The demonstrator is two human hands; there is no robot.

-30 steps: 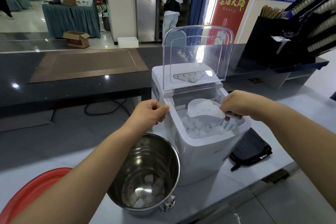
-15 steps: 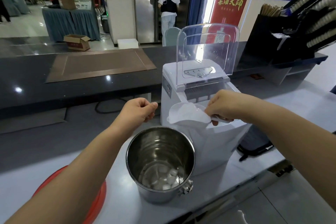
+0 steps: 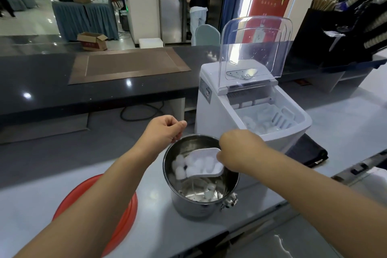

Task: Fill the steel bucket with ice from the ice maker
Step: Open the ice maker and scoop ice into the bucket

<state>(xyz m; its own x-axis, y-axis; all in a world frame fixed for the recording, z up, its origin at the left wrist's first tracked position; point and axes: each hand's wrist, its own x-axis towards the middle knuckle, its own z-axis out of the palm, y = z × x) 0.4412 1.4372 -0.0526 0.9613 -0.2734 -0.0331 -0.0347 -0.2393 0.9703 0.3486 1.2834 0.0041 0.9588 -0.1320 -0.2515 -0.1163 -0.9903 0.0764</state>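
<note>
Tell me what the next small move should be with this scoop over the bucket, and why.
Probably tip the scoop further so the ice slides out. The right hand holds it over the steel bucket, ice spilling off its front edge, and only a few pieces lie at the bottom.

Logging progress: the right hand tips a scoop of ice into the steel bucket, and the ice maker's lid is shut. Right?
Not quite. The head view shows the ice maker's lid standing open; the rest holds: right hand, scoop, steel bucket.
</note>
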